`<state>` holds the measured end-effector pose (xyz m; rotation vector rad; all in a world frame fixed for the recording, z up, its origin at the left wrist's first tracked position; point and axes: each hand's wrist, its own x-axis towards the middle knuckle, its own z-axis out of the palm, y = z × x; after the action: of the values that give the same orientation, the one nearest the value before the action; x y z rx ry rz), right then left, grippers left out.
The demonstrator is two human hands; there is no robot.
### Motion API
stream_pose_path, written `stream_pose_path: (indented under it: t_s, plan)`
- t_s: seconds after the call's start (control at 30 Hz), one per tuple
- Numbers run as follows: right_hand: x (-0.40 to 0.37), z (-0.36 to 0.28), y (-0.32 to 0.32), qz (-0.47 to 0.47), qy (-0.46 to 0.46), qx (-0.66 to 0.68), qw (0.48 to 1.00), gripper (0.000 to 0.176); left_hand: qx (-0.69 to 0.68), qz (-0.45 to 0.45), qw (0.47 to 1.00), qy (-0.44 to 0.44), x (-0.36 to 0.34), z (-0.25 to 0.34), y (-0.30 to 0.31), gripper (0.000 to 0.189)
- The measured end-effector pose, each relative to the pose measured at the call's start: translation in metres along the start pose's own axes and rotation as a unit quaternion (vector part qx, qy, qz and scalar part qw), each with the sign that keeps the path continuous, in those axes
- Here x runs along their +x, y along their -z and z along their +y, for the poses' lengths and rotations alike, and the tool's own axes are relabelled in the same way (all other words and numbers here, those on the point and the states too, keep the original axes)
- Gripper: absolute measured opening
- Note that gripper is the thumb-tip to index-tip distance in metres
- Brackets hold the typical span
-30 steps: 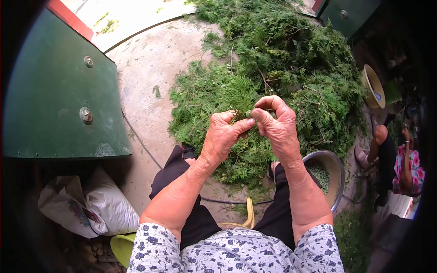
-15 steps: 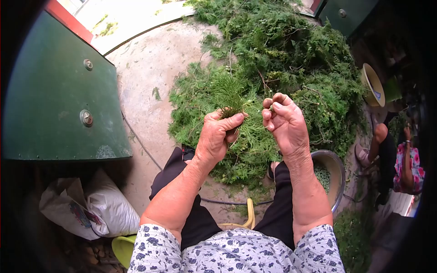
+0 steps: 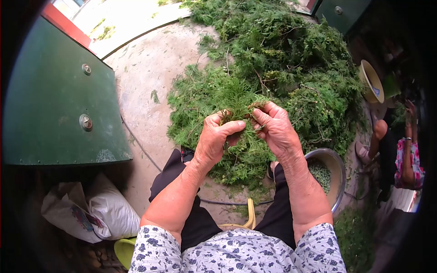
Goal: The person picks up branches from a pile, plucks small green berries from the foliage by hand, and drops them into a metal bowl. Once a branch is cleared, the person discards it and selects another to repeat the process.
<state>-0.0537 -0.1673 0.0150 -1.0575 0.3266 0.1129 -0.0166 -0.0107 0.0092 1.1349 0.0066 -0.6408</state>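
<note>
My left hand (image 3: 213, 137) is closed around the stem end of a green evergreen sprig (image 3: 233, 98), whose feathery tips point away from me. Close beside it, my right hand (image 3: 278, 128) pinches with thumb and fingertips at the sprig's right edge; whatever lies between those fingertips is too small to make out. Beneath and beyond both hands spreads a large heap of cut evergreen branches (image 3: 291, 59). A metal basin (image 3: 339, 175) by my right leg holds many small pale-green cones or berries (image 3: 320, 176).
A green metal door (image 3: 59, 100) stands at the left, with white sacks (image 3: 109, 209) and a yellow-green basin (image 3: 124, 251) below it. A dark hose (image 3: 141, 143) crosses the concrete floor. At the right, another person (image 3: 407, 159) sits near a cream basin (image 3: 371, 82).
My right hand has moved left and down to the sprig, its fingers now touching the greenery. The left hand keeps its hold in nearly the same place.
</note>
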Motion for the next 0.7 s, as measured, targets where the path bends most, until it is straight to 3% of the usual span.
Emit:
stream_pose_path:
  t_s: [0.13,0.37,0.43,0.47,0.53,0.7]
  plan:
    - [-0.004,-0.005,-0.004,-0.010,-0.002,-0.146,0.989,0.014,0.043,0.028,0.999,0.005,0.003,-0.003,0.002,0.013]
    - [-0.008,-0.002,-0.012,-0.005,0.046,-0.236,0.971,0.014,-0.033,-0.009,0.998,-0.048,0.004,-0.009,0.003,0.014]
    - [-0.006,0.005,-0.016,0.051,0.144,-0.332,0.931,0.012,0.053,0.012,0.991,-0.123,0.006,-0.015,0.004,0.010]
    - [-0.005,0.008,-0.016,0.051,0.143,-0.331,0.931,0.012,0.053,0.013,0.991,-0.122,0.006,-0.014,0.004,0.010]
    - [-0.003,0.014,-0.016,0.077,0.270,-0.420,0.863,0.011,0.185,0.047,0.967,-0.170,0.004,-0.012,0.003,0.009]
    - [-0.005,0.019,-0.020,0.123,0.346,-0.475,0.800,0.012,0.230,0.083,0.951,-0.189,0.000,-0.013,-0.001,0.009]
